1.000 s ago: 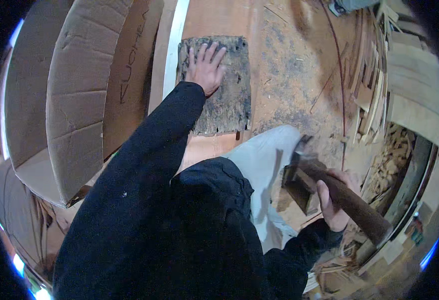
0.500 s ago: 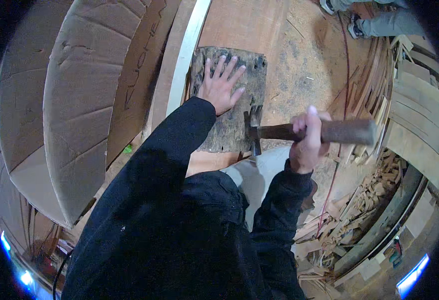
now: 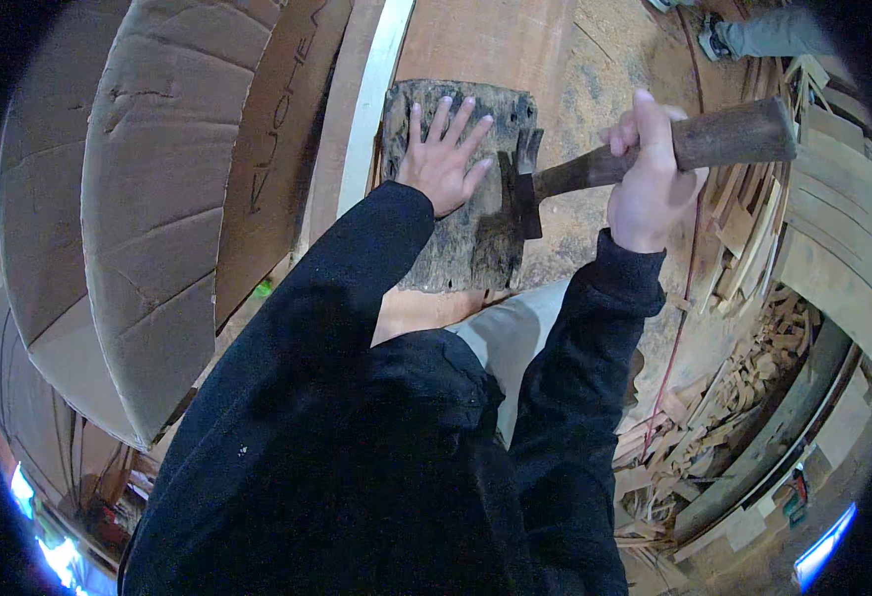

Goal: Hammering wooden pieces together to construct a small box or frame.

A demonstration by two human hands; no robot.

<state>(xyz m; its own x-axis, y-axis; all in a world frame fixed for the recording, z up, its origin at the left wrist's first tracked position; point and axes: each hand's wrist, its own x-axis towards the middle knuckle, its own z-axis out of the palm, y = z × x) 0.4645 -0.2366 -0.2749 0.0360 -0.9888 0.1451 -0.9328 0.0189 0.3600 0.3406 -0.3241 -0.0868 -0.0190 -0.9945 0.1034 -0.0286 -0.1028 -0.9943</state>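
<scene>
A dark, weathered slab of wood (image 3: 491, 233) with a rough, pitted surface lies in front of me. My left hand (image 3: 445, 164) is pressed flat on its upper part, fingers spread. In my right hand (image 3: 647, 179), fingers wrapped round the wooden handle, is a hammer (image 3: 734, 135). Its dark metal head overlaps the slab's right edge in view; whether it touches the wood I cannot tell. The thick butt of the handle points to the right.
Tall cardboard sheets (image 3: 163, 169) stand at the left. A pale strip (image 3: 374, 94) runs beside the slab. Sawdust covers the floor (image 3: 610, 74). Wood strips and offcuts (image 3: 724, 417) pile up at the right, near a red cord (image 3: 662, 382). Another person's leg (image 3: 769, 35) shows at the far right.
My right hand and the hammer have moved up and to the right, the head going from the slab's lower right to its upper right edge. My left hand stays on the slab.
</scene>
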